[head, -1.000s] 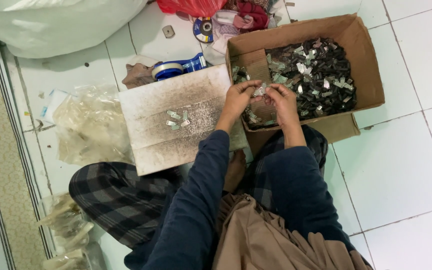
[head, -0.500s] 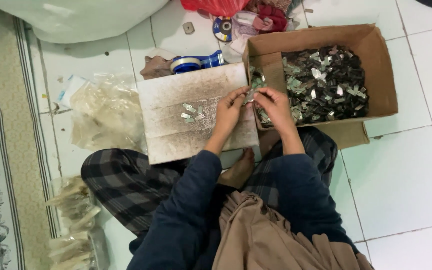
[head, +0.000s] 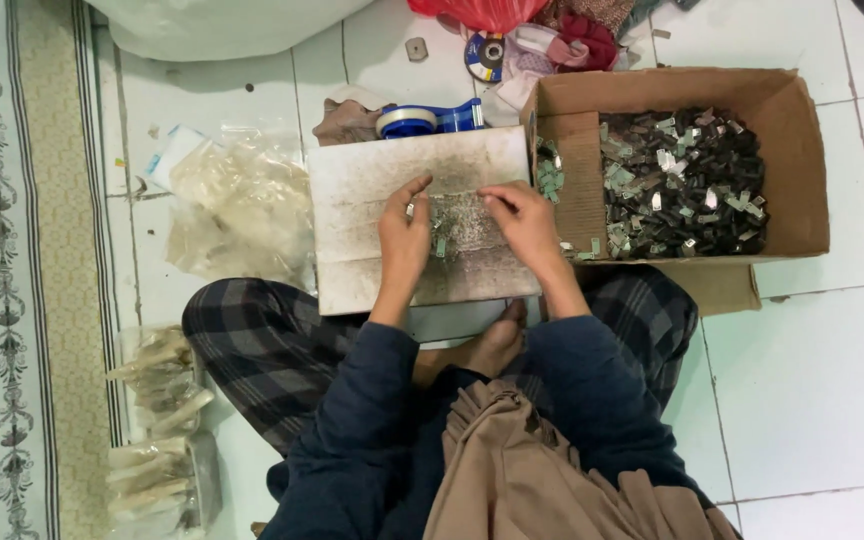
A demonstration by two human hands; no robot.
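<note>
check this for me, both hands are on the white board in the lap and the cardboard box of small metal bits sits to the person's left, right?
Not quite. The head view shows the left hand and the right hand on the white board, but the cardboard box of small metal bits sits to the person's right, not the left.
</note>
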